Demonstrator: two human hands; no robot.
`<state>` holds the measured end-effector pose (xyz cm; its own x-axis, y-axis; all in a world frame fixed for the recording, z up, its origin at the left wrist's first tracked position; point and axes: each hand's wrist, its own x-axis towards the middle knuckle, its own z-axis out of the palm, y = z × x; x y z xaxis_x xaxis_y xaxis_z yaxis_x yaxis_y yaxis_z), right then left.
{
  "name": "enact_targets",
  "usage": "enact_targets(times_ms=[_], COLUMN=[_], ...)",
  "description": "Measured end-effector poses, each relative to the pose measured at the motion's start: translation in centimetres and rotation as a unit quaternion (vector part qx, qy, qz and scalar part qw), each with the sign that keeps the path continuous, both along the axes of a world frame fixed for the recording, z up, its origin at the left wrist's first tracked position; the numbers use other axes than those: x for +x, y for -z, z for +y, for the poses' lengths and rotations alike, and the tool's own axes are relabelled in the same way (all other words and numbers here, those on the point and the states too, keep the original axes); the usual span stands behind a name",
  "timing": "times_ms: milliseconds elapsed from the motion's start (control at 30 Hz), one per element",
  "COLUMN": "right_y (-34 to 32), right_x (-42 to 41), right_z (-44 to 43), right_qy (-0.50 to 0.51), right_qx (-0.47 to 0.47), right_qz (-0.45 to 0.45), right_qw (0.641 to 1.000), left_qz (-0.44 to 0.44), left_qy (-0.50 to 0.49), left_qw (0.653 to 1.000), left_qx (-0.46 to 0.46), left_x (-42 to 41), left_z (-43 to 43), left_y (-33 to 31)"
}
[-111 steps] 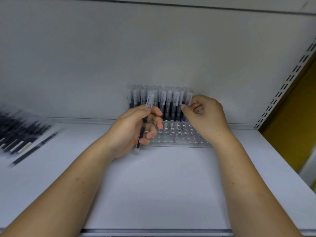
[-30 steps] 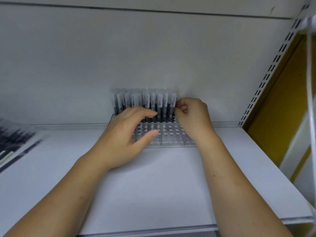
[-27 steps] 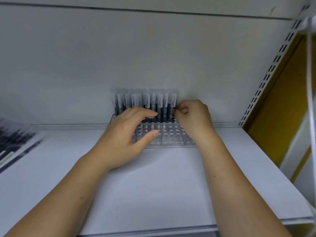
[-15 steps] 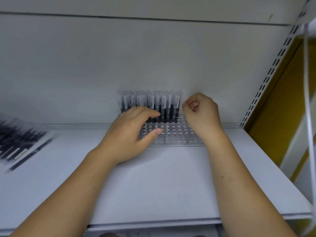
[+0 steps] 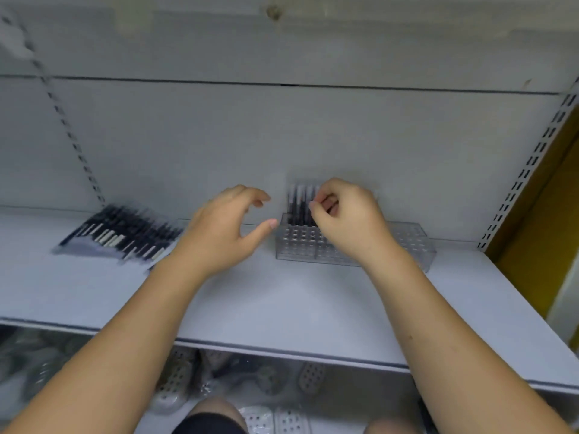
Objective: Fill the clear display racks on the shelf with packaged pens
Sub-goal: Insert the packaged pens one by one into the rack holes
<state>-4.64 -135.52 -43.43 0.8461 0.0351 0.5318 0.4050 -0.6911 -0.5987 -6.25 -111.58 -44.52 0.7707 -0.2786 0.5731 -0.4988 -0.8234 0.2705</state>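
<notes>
A clear display rack (image 5: 413,242) stands on the white shelf (image 5: 282,308) against the back panel. A row of packaged pens (image 5: 297,205) stands upright in its back holes, and the front holes are bare. My right hand (image 5: 351,220) is curled in front of that row and hides its right part; thumb and forefinger pinch the top of one pen. My left hand (image 5: 219,236) hovers just left of the rack with fingers spread and curved, holding nothing. The view is blurred.
A pile of loose packaged pens (image 5: 125,233) lies on the shelf at the left. Perforated uprights (image 5: 526,170) frame the shelf, with a yellow wall (image 5: 545,233) beyond the right one. Pale perforated shoes (image 5: 175,380) lie under the shelf edge.
My left hand has lifted off the rack and moved left, empty. My right hand has gone back onto the pen row. The view has swung down and left, showing more of the pile.
</notes>
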Motion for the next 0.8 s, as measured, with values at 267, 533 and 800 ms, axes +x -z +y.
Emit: enact_targets(times_ms=[267, 533, 800], right_y=[0.9, 1.3, 2.6], right_x=[-1.9, -1.4, -0.6], right_z=[11.2, 16.4, 16.8], right_qy=[-0.098, -0.133, -0.128], right_qx=[-0.053, -0.078, -0.085], right_qz=[0.008, 0.035, 0.054], right_qw=[0.994, 0.987, 0.987], left_qz=[0.121, 0.26, 0.299], left_qy=[-0.174, -0.267, -0.278], left_qw=[0.977, 0.922, 0.899], left_qx=[0.018, 0.108, 0.161], left_x=[-2.7, -0.4, 3.1], left_z=[11.2, 14.9, 15.2], left_y=[2.4, 3.6, 4.1])
